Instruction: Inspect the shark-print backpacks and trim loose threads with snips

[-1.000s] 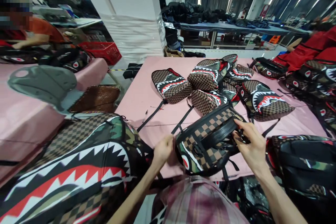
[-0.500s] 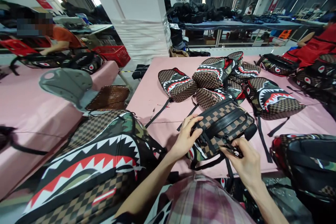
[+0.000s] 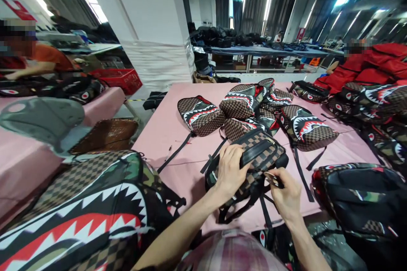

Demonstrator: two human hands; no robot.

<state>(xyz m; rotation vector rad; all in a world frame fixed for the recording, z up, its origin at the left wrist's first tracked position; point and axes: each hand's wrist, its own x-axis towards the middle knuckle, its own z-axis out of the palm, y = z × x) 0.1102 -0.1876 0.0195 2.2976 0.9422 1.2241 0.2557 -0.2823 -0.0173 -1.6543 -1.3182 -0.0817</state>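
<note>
A small brown checkered shark-print bag (image 3: 259,152) lies on the pink table (image 3: 165,131) in front of me. My left hand (image 3: 230,169) rests on top of the bag with its fingers curled over it, pressing it down. My right hand (image 3: 284,192) is closed in a pinch on a small metal piece at the bag's near right side, probably a zipper pull. Black straps trail from the bag toward the table's near edge.
Several more shark-print bags (image 3: 241,103) lie farther back on the table. A large shark backpack (image 3: 85,203) fills the near left; a dark camo bag (image 3: 362,194) sits at the right. Other people sit at the far left (image 3: 32,57) and far right.
My left hand has slid from the bag's left end up onto its top. My right hand has come down from the bag's upper right to pinch a small piece at its near side.
</note>
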